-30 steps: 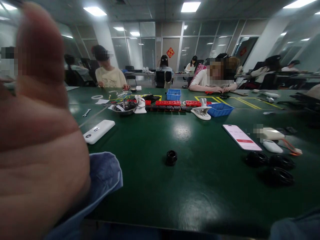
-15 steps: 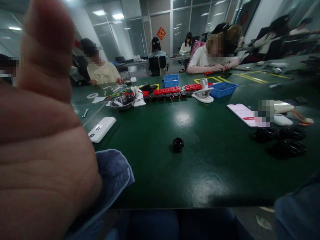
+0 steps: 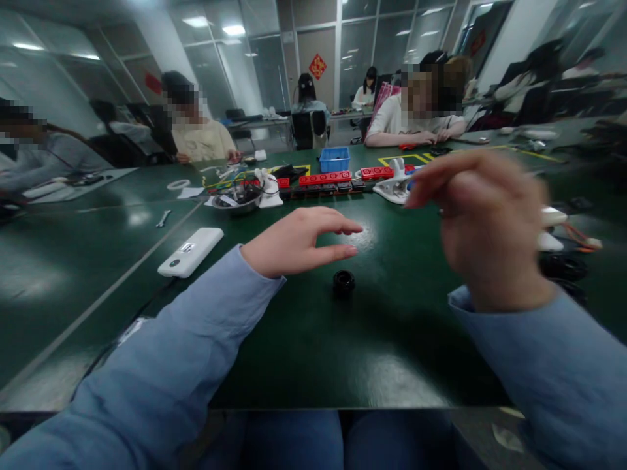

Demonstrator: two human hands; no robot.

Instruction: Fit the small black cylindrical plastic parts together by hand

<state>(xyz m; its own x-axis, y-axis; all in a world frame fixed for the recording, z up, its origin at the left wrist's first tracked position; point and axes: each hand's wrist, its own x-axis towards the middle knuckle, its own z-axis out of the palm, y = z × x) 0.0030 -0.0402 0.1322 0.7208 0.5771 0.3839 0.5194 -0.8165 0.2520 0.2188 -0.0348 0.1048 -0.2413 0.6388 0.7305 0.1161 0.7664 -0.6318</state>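
Note:
A small black ring-shaped part with a hole in its middle lies on the green table, in front of me. Just above and behind it hovers my left hand, thumb and fingers stretched out and apart, holding nothing; it does not seem to touch the part. Off to the right, my right hand is raised over the table, bent at the wrist and blurred. Its fingers point left, and whether they hold anything is unclear. More black rings lie at the right, partly hidden behind my right hand and sleeve.
Left of my left hand lies a white power bank, with a small wrench beyond it. Farther back are a metal bowl of wires, red power strips, a white clamp stand and a blue basket. Several people sit around.
The hand that filled the left side close to the camera is gone from there. Both my hands now reach out over the table. The black ring-shaped part stays on the table.

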